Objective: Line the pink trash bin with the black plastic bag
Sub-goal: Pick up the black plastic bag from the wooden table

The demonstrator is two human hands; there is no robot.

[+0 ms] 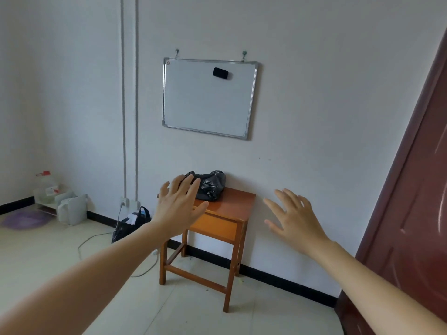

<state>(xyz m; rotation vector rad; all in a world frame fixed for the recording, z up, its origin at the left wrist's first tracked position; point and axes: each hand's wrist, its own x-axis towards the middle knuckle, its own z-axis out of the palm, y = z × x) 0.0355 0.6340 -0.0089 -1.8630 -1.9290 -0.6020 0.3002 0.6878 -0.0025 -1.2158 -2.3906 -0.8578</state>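
A crumpled black plastic bag [211, 185] lies at the back of a small wooden table [238, 199] against the white wall. My left hand [177, 206] is stretched out in front of the table, fingers spread, overlapping the bag's left edge in the view and holding nothing. My right hand [294, 217] is raised to the right of the table, also open with fingers apart. No pink trash bin is in view.
A whiteboard [208, 97] with a black eraser hangs above the table. On the floor left of the table sits a filled black bag [131, 223] beside a wall socket and a cable. A low white shelf [61, 205] stands in the corner. A brown door [416, 213] is at the right.
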